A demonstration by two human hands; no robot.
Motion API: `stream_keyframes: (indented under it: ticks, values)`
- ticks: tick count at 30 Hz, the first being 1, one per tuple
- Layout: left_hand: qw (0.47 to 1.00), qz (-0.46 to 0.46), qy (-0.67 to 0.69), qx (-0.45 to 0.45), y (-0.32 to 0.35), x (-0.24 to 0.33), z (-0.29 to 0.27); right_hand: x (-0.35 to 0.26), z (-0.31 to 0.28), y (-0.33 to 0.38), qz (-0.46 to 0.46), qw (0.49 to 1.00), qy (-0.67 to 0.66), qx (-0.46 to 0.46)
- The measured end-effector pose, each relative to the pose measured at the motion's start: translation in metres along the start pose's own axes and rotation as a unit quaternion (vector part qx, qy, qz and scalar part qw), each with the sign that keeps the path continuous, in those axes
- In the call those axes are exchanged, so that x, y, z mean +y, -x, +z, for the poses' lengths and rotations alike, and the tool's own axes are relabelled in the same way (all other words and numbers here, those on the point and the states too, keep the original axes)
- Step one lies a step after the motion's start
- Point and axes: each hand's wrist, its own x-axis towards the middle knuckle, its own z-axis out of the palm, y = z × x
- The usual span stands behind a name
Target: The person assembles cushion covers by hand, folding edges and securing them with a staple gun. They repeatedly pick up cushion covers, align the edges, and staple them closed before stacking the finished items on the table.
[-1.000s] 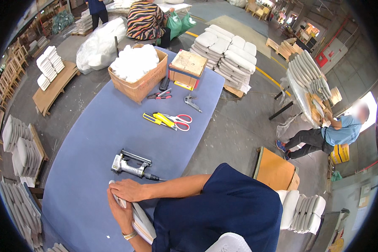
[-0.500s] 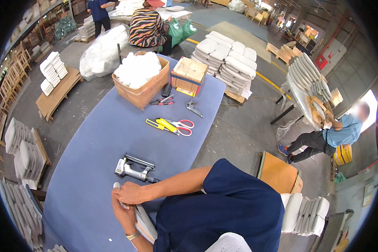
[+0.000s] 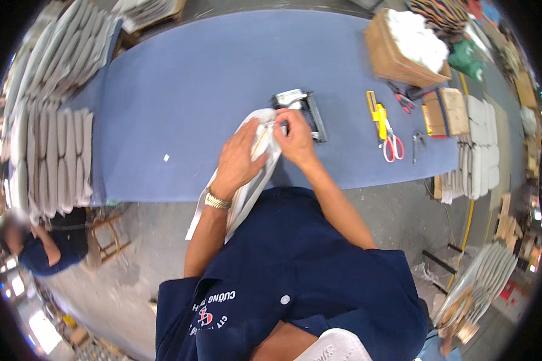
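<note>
A long pale fabric-covered pad [image 3: 264, 157] slants from the near edge of the blue table up to the middle, with a tan strip showing along its face. My left hand [image 3: 238, 159] lies along the pad, fingers stretched and thumb apart, a gold and silver watch on its wrist. At the pad's far end my right hand [image 3: 295, 139] pinches the pale fabric edge between thumb and fingers. Just beyond the right hand, a silver and black staple gun [image 3: 314, 114] rests on the table, partly hidden by that hand.
On the table's right lie a yellow cutter [image 3: 378, 114], red-handled scissors [image 3: 392, 144], pliers [image 3: 401, 99] and a metal air gun [image 3: 417, 144]. A cardboard box of white stuffing [image 3: 376, 51] stands behind them. Stacked cushions [image 3: 53, 156] fill the left. A person [image 3: 54, 249] sits at lower left.
The view has swung left. My left hand has gone from wrapped round the pad's end to flat along it; my right hand now pinches the fabric at the tip.
</note>
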Motion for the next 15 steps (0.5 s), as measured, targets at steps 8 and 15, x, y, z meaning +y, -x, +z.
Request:
stream_keyframes:
  ticks: [8,15]
  values:
    - [1.0,-0.01,-0.019,0.004,-0.009,0.008,-0.001,-0.032,-0.006,0.0,-0.058,0.992,0.101,-0.044]
    - [0.999,0.018,0.035,-0.023,-0.023,-0.011,0.012,-0.022,-0.002,0.017,-0.054,0.993,0.105,-0.02]
